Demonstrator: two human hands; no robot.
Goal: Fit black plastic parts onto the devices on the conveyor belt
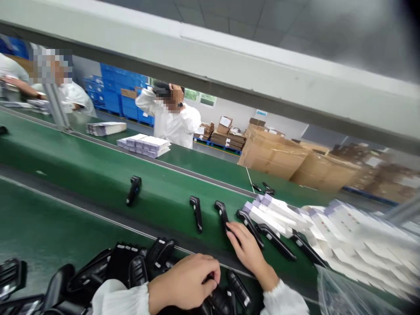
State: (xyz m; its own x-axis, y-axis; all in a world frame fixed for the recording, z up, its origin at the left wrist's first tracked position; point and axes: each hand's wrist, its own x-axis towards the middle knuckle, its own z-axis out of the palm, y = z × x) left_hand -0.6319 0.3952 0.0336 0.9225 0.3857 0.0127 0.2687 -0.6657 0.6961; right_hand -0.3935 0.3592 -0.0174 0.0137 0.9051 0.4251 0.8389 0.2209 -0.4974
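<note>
On the green conveyor belt, several black handheld devices with angled heads lie in a slanting row. My right hand (247,247) has its fingertips closed on the lower end of one black handheld device (222,211). Left of it lies another device (196,213), with a third (134,190) farther along the belt. Close to me, my left hand (187,280) is curled shut, thumb against fingers, above a pile of black parts (123,258). What is inside its grip is mostly hidden; a dark piece shows beneath the thumb.
White and lilac boxes (344,232) are heaped at the right, beside a clear plastic bag (341,288). More boxes (144,144) sit on the far bench. Co-workers in white stand opposite. A pale beam (210,57) crosses overhead. Large cartons (272,151) stand behind.
</note>
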